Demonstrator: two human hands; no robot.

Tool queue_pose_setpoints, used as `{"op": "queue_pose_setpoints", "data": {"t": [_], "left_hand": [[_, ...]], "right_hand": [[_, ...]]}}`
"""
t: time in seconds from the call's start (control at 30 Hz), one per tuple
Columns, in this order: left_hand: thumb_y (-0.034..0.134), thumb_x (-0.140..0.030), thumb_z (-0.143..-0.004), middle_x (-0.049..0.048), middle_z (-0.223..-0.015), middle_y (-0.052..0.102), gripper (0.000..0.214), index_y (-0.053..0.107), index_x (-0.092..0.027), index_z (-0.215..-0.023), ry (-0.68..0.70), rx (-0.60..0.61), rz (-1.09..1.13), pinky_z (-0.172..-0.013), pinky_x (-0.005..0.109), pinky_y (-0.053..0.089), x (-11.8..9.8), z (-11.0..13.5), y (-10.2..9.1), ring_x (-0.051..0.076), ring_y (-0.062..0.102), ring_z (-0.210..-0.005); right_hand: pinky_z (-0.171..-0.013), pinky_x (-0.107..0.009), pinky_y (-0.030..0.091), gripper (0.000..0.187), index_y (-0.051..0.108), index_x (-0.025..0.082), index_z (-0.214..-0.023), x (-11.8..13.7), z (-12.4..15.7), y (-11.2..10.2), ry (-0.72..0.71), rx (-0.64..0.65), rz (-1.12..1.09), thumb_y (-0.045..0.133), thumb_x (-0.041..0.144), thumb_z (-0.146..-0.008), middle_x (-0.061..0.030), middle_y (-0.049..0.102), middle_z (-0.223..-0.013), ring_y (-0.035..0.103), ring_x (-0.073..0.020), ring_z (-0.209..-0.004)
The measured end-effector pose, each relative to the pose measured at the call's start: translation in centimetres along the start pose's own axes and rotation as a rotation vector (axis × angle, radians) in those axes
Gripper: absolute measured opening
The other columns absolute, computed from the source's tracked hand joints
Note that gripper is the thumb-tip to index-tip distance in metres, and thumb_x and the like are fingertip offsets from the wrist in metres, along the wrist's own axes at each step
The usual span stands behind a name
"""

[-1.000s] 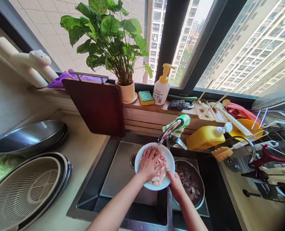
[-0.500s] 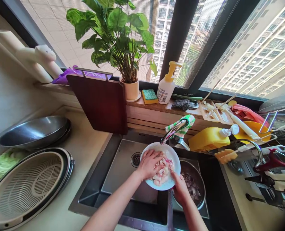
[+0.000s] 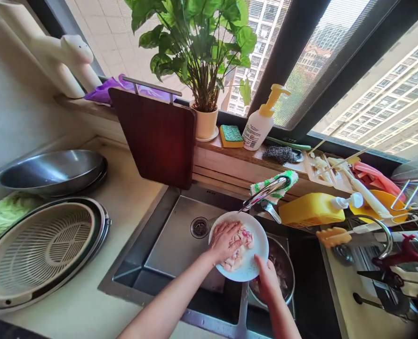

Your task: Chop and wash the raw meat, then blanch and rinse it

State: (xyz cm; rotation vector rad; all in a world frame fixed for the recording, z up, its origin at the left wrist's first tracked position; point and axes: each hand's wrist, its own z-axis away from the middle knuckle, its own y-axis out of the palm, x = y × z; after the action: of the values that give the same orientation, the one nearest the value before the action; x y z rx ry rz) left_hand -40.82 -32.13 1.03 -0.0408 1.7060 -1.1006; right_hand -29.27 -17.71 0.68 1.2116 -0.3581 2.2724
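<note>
My right hand point(image 3: 268, 278) grips the lower right rim of a white plate point(image 3: 258, 261), thumb on top and the other fingers mostly hidden beneath. Pale pink raw meat pieces point(image 3: 244, 241) lie on the plate. Over them rests my left hand point(image 3: 223, 242), fingers spread and flat, covering part of the meat. The plate is tilted, above the divider of a double sink point(image 3: 177, 240) and just below the chrome faucet point(image 3: 265, 194). Behind my right hand, a metal bowl point(image 3: 291, 282) with dark pieces sits in the right basin, partly hidden.
Left on the counter are a beige strainer basket point(image 3: 4, 278), a wok point(image 3: 53, 172) and cabbage point(image 3: 7, 214). A dark cutting board point(image 3: 152, 141) stands behind the sink. The sill holds a potted plant point(image 3: 206, 122), sponge point(image 3: 231, 136) and pump bottle point(image 3: 258, 129). Utensils crowd the right.
The view has shifted a little. The meat has moved toward the plate's upper left under my left hand, baring more of the lower right. My right hand keeps its hold on the rim.
</note>
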Motion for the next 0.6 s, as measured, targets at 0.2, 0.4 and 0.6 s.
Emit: {"op": "queue_pose_setpoints", "data": {"t": [0.2, 0.4, 0.6], "left_hand": [[0.047, -0.046, -0.088, 0.0044, -0.144, 0.046, 0.053, 0.045, -0.027, -0.138, 0.007, -0.095, 0.109, -0.111, 0.044, 0.025, 0.0, 0.0, 0.8, 0.025, 0.037, -0.132], [0.052, -0.05, -0.085, 0.006, -0.144, 0.045, 0.057, 0.048, -0.028, -0.137, 0.02, -0.127, 0.144, -0.111, 0.047, 0.025, 0.4, -0.3, 1.4, 0.027, 0.037, -0.133], [0.054, -0.05, -0.083, 0.0098, -0.146, 0.042, 0.056, 0.053, -0.024, -0.133, 0.064, -0.19, 0.191, -0.111, 0.048, 0.026, 0.8, -0.3, 3.0, 0.029, 0.035, -0.133]], "right_hand": [[-0.036, -0.023, 0.03, 0.037, 0.048, 0.02, -0.06, 0.7, 0.1, -0.3, -0.039, 0.016, 0.077, 0.062, 0.053, -0.068, 0.0044, 0.046, -0.043, 0.041, -0.0103, -0.038], [-0.036, -0.023, 0.029, 0.038, 0.047, 0.02, -0.057, 2.5, 1.2, 0.9, -0.024, -0.04, 0.128, 0.065, 0.054, -0.061, 0.0042, 0.045, -0.042, 0.039, -0.01, -0.037], [-0.036, -0.023, 0.029, 0.042, 0.048, 0.02, -0.057, 4.6, 2.8, 1.8, -0.044, -0.069, 0.242, 0.064, 0.059, -0.057, 0.0042, 0.043, -0.041, 0.039, -0.0103, -0.037]]}}
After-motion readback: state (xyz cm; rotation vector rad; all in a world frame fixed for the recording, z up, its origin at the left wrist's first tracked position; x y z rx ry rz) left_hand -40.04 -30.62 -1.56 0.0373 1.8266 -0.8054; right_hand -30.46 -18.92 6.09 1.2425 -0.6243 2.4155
